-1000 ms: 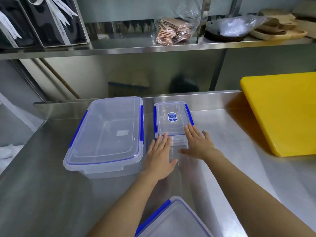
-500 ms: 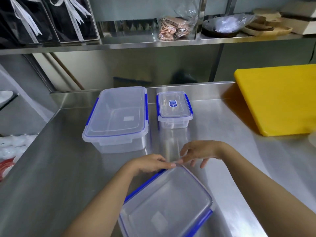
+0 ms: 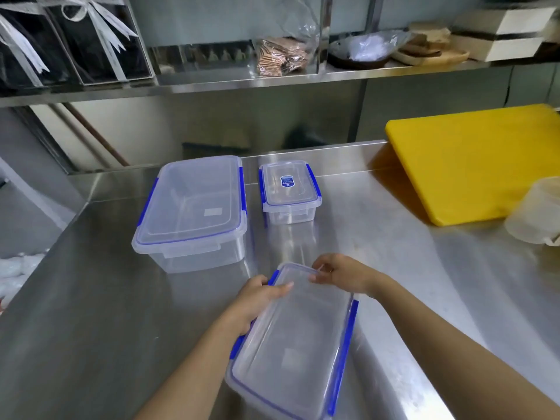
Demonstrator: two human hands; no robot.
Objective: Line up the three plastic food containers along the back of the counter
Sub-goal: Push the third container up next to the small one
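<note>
Two clear plastic containers with blue clips stand at the back of the steel counter (image 3: pixel 106 313): a large container (image 3: pixel 191 207) on the left and a small container (image 3: pixel 289 190) with a blue label just right of it. A third, medium container (image 3: pixel 297 344) lies near the front edge, turned at an angle. My left hand (image 3: pixel 257 301) grips its far left side. My right hand (image 3: pixel 342 272) pinches its far right corner.
A yellow cutting board (image 3: pixel 472 165) leans at the back right. A translucent round tub (image 3: pixel 536 216) sits at the right edge. A steel shelf (image 3: pixel 242 83) above holds black gift boxes, a bag of biscuits and wooden trays. Bare counter lies between the small container and the board.
Both hands left the small container at the back, came toward me and took hold of the medium container's far end. My view dropped and pulled back.
</note>
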